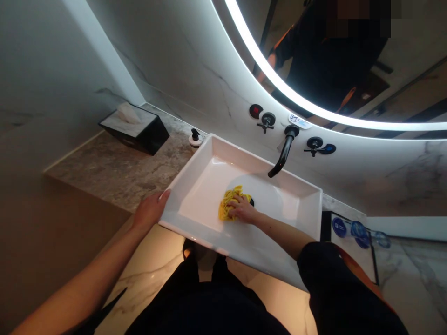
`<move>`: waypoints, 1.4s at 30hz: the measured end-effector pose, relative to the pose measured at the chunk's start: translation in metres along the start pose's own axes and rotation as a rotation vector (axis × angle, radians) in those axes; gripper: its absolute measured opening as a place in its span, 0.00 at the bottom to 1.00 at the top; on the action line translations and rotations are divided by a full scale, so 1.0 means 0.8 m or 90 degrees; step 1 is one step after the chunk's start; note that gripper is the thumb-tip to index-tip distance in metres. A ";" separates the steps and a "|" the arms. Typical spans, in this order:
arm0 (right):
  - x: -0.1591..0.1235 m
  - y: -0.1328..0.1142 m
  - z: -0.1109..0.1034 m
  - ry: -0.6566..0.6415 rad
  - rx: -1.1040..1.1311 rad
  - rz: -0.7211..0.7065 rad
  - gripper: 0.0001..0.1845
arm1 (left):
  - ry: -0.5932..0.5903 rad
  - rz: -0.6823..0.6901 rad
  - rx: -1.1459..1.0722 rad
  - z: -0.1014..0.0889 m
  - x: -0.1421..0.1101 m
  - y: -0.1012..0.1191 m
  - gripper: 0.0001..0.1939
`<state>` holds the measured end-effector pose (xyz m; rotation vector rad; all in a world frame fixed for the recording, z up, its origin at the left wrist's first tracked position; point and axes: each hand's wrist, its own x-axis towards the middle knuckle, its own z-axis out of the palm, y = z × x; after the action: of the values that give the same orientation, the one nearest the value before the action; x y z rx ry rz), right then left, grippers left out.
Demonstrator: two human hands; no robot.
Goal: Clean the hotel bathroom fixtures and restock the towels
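A crumpled yellow cloth (225, 210) lies on the floor of the white rectangular sink (195, 200). My right hand (243, 210) is closed over it, fingers pressed into its folds beside the dark drain (252, 202). At the sink's front left corner, my left hand (151, 210) grips the rim from outside, some of its fingers hidden. A black curved spout (284, 151) juts from the wall above the basin, between two black cross handles, the left handle (267, 122) and the right handle (314, 145).
A tissue box (148, 132) stands on the grey stone counter (94, 172), left of a small pump bottle (195, 138). Right of the sink is a black-edged tray (352, 237) with blue round items (358, 230). A lit round mirror (314, 88) hangs above.
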<state>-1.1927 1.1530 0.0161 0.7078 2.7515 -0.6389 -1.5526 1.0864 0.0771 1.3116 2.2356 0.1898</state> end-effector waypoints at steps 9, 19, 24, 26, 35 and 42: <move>-0.162 0.026 0.011 -0.149 -0.019 0.026 0.11 | -0.046 -0.011 -0.017 -0.008 0.000 0.007 0.36; -0.253 0.081 -0.037 -0.173 -0.120 0.496 0.19 | -0.039 -0.048 0.009 0.007 0.005 0.010 0.38; -0.289 -0.034 0.027 -0.221 0.079 0.414 0.18 | -0.043 -0.035 0.015 0.006 0.005 0.010 0.38; -0.292 -0.044 0.034 -0.227 0.167 0.437 0.19 | -0.044 -0.017 0.012 0.006 0.007 0.007 0.38; -0.221 0.044 0.006 0.032 0.015 0.606 0.31 | -0.059 -0.003 0.053 0.007 0.011 -0.001 0.41; -0.249 -0.037 0.070 0.005 0.119 0.456 0.32 | -0.076 -0.002 0.041 0.004 0.004 0.004 0.42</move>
<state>-1.0308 1.0230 0.0411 1.6158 2.2065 -0.7087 -1.5501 1.0906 0.0744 1.3165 2.1592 0.0382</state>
